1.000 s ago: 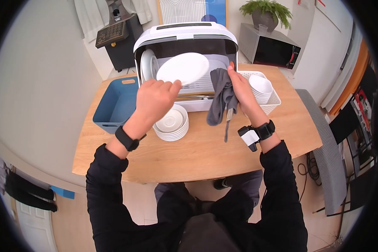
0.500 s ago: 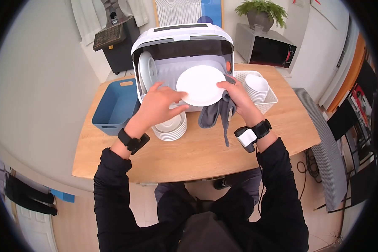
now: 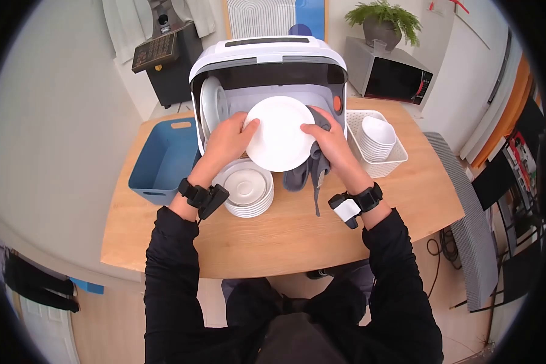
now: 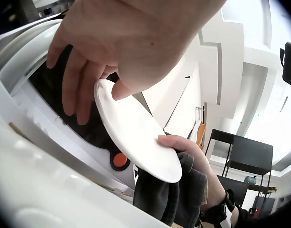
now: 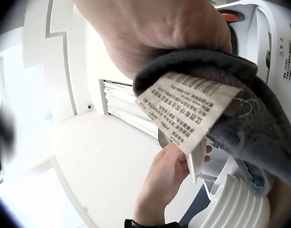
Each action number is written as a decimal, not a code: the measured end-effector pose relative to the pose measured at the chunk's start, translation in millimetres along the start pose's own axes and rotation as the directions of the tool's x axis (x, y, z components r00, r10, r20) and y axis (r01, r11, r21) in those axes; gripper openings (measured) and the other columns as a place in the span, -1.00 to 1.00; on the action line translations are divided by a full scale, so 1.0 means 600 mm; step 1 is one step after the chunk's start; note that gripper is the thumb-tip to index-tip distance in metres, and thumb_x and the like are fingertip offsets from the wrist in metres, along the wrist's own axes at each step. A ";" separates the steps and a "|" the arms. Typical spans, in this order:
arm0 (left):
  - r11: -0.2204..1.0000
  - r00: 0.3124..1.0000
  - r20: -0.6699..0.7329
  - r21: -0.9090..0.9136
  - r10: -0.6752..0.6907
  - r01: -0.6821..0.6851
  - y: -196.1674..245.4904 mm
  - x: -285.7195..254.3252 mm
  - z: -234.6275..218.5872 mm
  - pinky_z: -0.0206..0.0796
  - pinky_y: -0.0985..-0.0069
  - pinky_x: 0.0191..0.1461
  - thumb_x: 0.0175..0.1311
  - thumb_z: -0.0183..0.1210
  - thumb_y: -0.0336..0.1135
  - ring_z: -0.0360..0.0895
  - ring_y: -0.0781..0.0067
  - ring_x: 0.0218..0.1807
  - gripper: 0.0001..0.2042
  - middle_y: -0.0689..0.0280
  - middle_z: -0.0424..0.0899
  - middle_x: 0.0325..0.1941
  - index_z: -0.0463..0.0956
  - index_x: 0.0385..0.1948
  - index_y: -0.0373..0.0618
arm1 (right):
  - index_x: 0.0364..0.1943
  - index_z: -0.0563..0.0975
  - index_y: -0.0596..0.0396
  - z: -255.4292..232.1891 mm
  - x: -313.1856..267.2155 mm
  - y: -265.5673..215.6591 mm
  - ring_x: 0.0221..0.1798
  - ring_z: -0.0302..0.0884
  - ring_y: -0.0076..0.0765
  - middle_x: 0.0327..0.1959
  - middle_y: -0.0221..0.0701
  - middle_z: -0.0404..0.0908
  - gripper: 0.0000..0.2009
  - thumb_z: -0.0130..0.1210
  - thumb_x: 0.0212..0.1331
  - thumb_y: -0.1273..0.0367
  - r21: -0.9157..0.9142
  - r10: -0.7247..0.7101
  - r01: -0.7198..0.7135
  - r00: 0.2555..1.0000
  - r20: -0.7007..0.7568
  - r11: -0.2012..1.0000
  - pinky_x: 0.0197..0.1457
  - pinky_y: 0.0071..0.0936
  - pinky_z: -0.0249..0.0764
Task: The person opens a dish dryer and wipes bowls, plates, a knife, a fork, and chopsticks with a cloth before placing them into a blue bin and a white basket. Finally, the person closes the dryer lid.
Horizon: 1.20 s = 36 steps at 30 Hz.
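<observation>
A round white plate (image 3: 280, 136) is held up in front of the open dish cabinet (image 3: 267, 48). My left hand (image 3: 227, 138) pinches its left rim, thumb on the face; in the left wrist view several of its fingers reach past the edge behind the plate. My right hand (image 3: 337, 148) grips the opposite rim with its thumb on the face, the dark grey cloth (image 3: 296, 179) bunched in the same hand. The cloth hangs below the plate, and its printed label (image 5: 186, 107) shows in the right wrist view. Fingers behind the plate are hidden in the head view.
White plates (image 3: 211, 103) stand upright at the cabinet's left side. Below my left hand, a stack of white dishes (image 3: 249, 193) sits on the wooden table (image 3: 309, 242). A blue bin (image 3: 148, 164) is left of the cabinet. On the right, a white basket (image 3: 391, 165) holds stacked bowls (image 3: 379, 134).
The plate came out from the cabinet's opening toward me. My right hand took its right rim with the cloth, while my left hand let go of the rim and then pinched it again.
</observation>
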<state>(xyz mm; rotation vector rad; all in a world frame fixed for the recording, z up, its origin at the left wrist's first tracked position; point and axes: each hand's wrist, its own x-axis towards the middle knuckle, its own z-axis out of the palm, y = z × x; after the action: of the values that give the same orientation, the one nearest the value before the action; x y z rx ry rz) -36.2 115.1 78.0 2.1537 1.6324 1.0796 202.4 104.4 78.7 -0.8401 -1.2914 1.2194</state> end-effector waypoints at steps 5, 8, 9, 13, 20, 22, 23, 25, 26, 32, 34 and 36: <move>0.963 0.997 -0.036 -0.266 -0.061 0.049 0.008 -0.014 -0.015 0.35 0.43 -0.32 0.41 0.10 -0.17 0.55 0.40 -0.43 -0.68 0.16 0.61 -0.48 0.47 -0.07 -0.29 | 0.27 0.39 0.13 0.011 0.005 -0.008 0.03 0.58 -0.36 0.06 -0.22 0.58 -0.44 0.23 0.13 0.40 0.055 -0.013 0.011 0.999 0.036 0.998 0.07 -0.45 0.52; 0.975 0.996 -0.063 -0.216 -0.069 0.054 0.026 -0.028 -0.034 0.36 0.47 -0.30 0.41 0.11 -0.19 0.55 0.48 -0.42 -0.68 0.19 0.62 -0.48 0.47 -0.03 -0.29 | 0.21 0.45 0.14 0.014 0.017 -0.002 0.05 0.57 -0.37 0.06 -0.25 0.58 -0.48 0.26 0.12 0.40 0.049 -0.039 0.036 0.998 0.052 0.998 0.09 -0.45 0.51; 0.983 0.995 -0.073 -0.175 -0.068 0.054 0.032 -0.032 -0.041 0.36 0.46 -0.29 0.41 0.11 -0.20 0.55 0.47 -0.42 -0.69 0.18 0.62 -0.48 0.48 -0.03 -0.28 | 0.20 0.46 0.15 0.015 0.021 0.002 0.05 0.57 -0.37 0.06 -0.25 0.58 -0.49 0.27 0.11 0.39 0.029 -0.056 0.054 0.997 0.062 0.998 0.10 -0.45 0.51; 1.000 0.988 -0.153 0.018 0.000 0.003 0.046 -0.044 -0.061 0.37 0.42 -0.29 0.40 0.11 -0.23 0.58 0.29 -0.44 -0.75 0.12 0.63 -0.46 0.51 -0.02 -0.16 | 0.16 0.48 0.16 0.023 0.038 -0.002 0.08 0.54 -0.39 0.06 -0.27 0.58 -0.47 0.35 0.10 0.29 -0.245 -0.128 0.170 0.976 0.179 0.954 0.17 -0.46 0.46; 0.946 0.935 -0.241 0.255 0.261 -0.198 0.080 -0.064 -0.081 0.35 0.32 -0.25 0.32 0.15 -0.30 0.54 0.05 -0.44 -0.85 0.12 0.60 -0.52 0.56 -0.14 -0.03 | 0.05 0.56 0.14 0.045 0.026 -0.037 0.07 0.54 -0.42 -0.01 -0.35 0.63 -0.54 0.36 0.09 0.23 -0.309 -0.205 0.323 0.911 0.357 0.895 0.17 -0.45 0.43; 0.911 0.904 -0.248 0.317 0.348 -0.264 0.080 -0.066 -0.082 0.34 0.29 -0.24 0.30 0.17 -0.31 0.53 0.05 -0.45 -0.87 0.14 0.59 -0.56 0.57 -0.17 -0.01 | 0.05 0.57 0.13 0.048 0.023 -0.039 0.08 0.52 -0.42 0.00 -0.37 0.63 -0.56 0.32 0.13 0.23 -0.262 -0.236 0.350 0.893 0.382 0.899 0.18 -0.46 0.41; 0.900 0.897 -0.248 0.340 0.365 -0.272 0.078 -0.065 -0.082 0.34 0.28 -0.26 0.28 0.19 -0.31 0.53 0.05 -0.45 -0.86 0.13 0.60 -0.55 0.58 -0.17 -0.02 | 0.06 0.56 0.13 0.049 0.022 -0.040 0.09 0.51 -0.43 0.01 -0.37 0.62 -0.58 0.29 0.16 0.23 -0.244 -0.259 0.367 0.887 0.383 0.898 0.20 -0.46 0.40; 0.878 0.881 -0.262 0.391 0.393 -0.276 0.077 -0.064 -0.082 0.33 0.29 -0.27 0.27 0.20 -0.31 0.54 0.06 -0.46 -0.85 0.14 0.60 -0.56 0.59 -0.17 -0.03 | 0.08 0.55 0.12 0.050 0.022 -0.040 0.12 0.49 -0.40 0.03 -0.36 0.60 -0.62 0.22 0.23 0.23 -0.207 -0.309 0.399 0.880 0.362 0.893 0.23 -0.46 0.37; 0.866 0.871 -0.276 0.420 0.406 -0.270 0.078 -0.064 -0.081 0.33 0.29 -0.26 0.26 0.20 -0.31 0.54 0.07 -0.46 -0.85 0.15 0.59 -0.57 0.60 -0.17 -0.02 | 0.09 0.55 0.12 0.050 0.024 -0.039 0.14 0.48 -0.38 0.05 -0.34 0.59 -0.63 0.18 0.27 0.24 -0.189 -0.336 0.413 0.878 0.340 0.891 0.25 -0.46 0.35; 0.814 0.845 -0.307 0.536 0.437 -0.226 0.084 -0.065 -0.078 0.34 0.31 -0.03 0.27 0.18 -0.35 0.56 0.24 -0.45 -0.91 0.30 0.61 -0.58 0.55 -0.22 0.03 | 0.14 0.54 0.05 0.043 0.031 -0.036 0.21 0.43 -0.20 0.21 -0.26 0.46 -0.64 0.11 0.27 0.32 -0.309 -0.621 0.698 0.716 0.318 0.646 0.30 -0.40 0.31; 0.795 0.831 -0.315 0.564 0.458 -0.224 0.086 -0.067 -0.078 0.35 0.29 0.06 0.26 0.17 -0.37 0.57 0.31 -0.44 -0.92 0.36 0.62 -0.56 0.53 -0.25 0.04 | 0.14 0.55 0.02 0.043 0.022 -0.042 0.23 0.43 -0.18 0.24 -0.27 0.43 -0.62 0.16 0.20 0.37 -0.339 -0.648 0.733 0.680 0.343 0.590 0.29 -0.37 0.34; 0.776 0.819 -0.326 0.595 0.472 -0.210 0.090 -0.071 -0.079 0.35 0.28 0.10 0.24 0.17 -0.39 0.58 0.35 -0.42 -0.90 0.39 0.64 -0.53 0.54 -0.24 0.05 | 0.13 0.57 -0.01 0.043 0.013 -0.055 0.26 0.42 -0.19 0.27 -0.29 0.41 -0.59 0.23 0.12 0.42 -0.354 -0.640 0.739 0.674 0.368 0.573 0.29 -0.34 0.36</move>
<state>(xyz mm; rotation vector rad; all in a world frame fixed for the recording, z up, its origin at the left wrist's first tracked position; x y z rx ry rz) -32.9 46.1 125.1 2.8292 1.9663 1.4774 182.3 100.2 115.8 -0.4360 -1.9020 0.3298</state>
